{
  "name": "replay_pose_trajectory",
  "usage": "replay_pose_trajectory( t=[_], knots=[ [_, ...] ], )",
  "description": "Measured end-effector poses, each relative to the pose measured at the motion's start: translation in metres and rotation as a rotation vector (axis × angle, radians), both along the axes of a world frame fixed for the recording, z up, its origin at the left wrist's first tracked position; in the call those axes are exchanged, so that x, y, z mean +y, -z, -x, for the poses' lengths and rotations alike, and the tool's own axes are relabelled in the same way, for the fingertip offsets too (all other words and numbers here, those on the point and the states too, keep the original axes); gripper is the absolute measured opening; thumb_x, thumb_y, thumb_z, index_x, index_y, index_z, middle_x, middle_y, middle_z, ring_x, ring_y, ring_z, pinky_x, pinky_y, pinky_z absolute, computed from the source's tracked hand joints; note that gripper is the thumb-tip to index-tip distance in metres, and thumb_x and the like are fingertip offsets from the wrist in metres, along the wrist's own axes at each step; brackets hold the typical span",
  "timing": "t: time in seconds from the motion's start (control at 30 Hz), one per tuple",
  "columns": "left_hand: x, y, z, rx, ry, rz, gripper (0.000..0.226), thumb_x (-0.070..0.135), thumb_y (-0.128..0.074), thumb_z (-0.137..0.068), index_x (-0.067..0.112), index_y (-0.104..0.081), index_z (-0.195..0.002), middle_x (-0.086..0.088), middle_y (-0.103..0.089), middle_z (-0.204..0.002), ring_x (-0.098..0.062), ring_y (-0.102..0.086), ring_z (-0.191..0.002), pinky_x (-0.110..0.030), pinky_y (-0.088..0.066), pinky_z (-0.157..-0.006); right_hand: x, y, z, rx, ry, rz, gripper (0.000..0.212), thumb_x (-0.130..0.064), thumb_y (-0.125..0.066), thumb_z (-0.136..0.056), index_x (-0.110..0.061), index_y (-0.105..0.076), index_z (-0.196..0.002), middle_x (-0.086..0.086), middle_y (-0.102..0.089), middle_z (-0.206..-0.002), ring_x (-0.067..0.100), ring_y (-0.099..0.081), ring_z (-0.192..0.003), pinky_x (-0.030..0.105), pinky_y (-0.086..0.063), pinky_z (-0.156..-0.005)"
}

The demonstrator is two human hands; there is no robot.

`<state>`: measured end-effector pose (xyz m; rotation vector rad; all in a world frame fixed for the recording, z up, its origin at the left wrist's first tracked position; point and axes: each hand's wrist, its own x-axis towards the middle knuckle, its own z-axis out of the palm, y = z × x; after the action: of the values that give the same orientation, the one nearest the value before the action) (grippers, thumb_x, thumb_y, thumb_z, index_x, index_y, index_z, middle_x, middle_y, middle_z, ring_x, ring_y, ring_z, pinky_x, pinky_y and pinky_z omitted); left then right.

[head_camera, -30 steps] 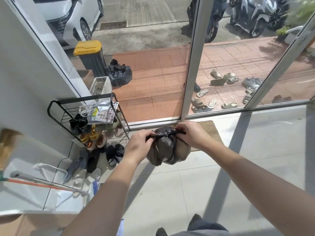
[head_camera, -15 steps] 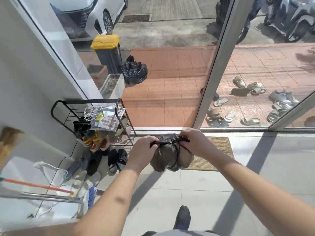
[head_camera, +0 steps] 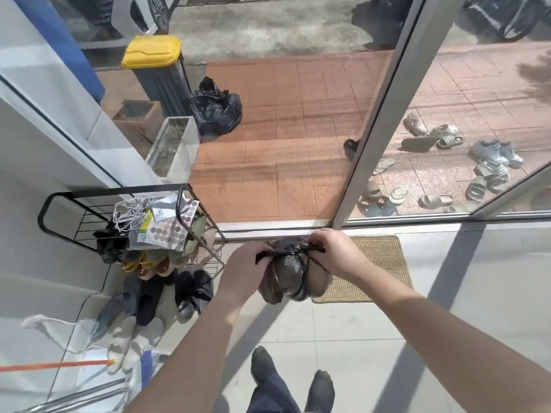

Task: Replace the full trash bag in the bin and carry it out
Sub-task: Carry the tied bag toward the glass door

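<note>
- Trash bag (head_camera: 293, 275): full, neck bunched; held in the air just inside the doorway, above the doormat (head_camera: 381, 263).
- Left hand (head_camera: 247, 269) and right hand (head_camera: 334, 254) each clamped on a tie end, so I'd judge the knot unfinished.
- Left: carry out to the yellow-lidded bin (head_camera: 155, 70) past the doormat.

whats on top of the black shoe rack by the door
On the shoe rack top shelf lie a tangle of white cord, a dotted sheet, paper packets and something black. These cover much of the lower shelves; only some shoes show beneath.
</note>
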<state>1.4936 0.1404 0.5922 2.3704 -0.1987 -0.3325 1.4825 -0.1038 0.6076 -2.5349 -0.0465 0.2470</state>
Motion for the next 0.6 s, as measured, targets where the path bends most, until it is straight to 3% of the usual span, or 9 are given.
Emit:
replay_pose_trajectory(
  t=[0.13, 0.37, 0.47, 0.6],
  knots=[
    [0.003, 0.025, -0.043, 0.013, 0.048, -0.014, 0.017, 0.022, -0.065, -0.098, 0.033, -0.078, -0.103, 0.019, -0.070, -0.099, -0.005, -0.056, -0.096, -0.025, -0.044, -0.086, 0.004, 0.021, -0.034, 0.049, 0.051, 0.004, 0.022, -0.019, -0.075, -0.085, -0.023, -0.077, -0.106, -0.002, -0.075, -0.103, 0.020, -0.068, -0.096, 0.036, -0.055, -0.083],
    [0.013, 0.094, -0.108, 0.075, 0.048, 0.001, 0.019, 0.024, -0.066, -0.097, 0.032, -0.078, -0.111, 0.018, -0.070, -0.106, -0.006, -0.060, -0.103, -0.027, -0.048, -0.092, 0.014, 0.087, -0.092, 0.128, 0.087, -0.042, 0.016, -0.020, -0.070, -0.083, -0.026, -0.072, -0.098, -0.006, -0.070, -0.097, 0.015, -0.065, -0.095, 0.037, -0.055, -0.086],
    [0.013, 0.139, -0.134, 0.111, 0.043, -0.031, 0.020, 0.023, -0.068, -0.098, 0.031, -0.077, -0.113, 0.018, -0.069, -0.107, -0.009, -0.063, -0.104, -0.031, -0.051, -0.096, 0.017, 0.132, -0.117, 0.137, 0.082, -0.017, 0.017, -0.022, -0.068, -0.088, -0.025, -0.073, -0.104, -0.007, -0.070, -0.101, 0.015, -0.064, -0.099, 0.036, -0.053, -0.090],
    [0.010, 0.215, -0.161, 0.089, 0.022, -0.035, 0.020, 0.023, -0.068, -0.098, 0.031, -0.077, -0.113, 0.021, -0.067, -0.107, -0.005, -0.060, -0.103, -0.024, -0.045, -0.092, 0.016, 0.214, -0.149, 0.151, 0.061, 0.027, 0.020, -0.024, -0.069, -0.091, -0.021, -0.075, -0.110, -0.004, -0.072, -0.105, 0.019, -0.066, -0.100, 0.040, -0.053, -0.092]
  ],
)
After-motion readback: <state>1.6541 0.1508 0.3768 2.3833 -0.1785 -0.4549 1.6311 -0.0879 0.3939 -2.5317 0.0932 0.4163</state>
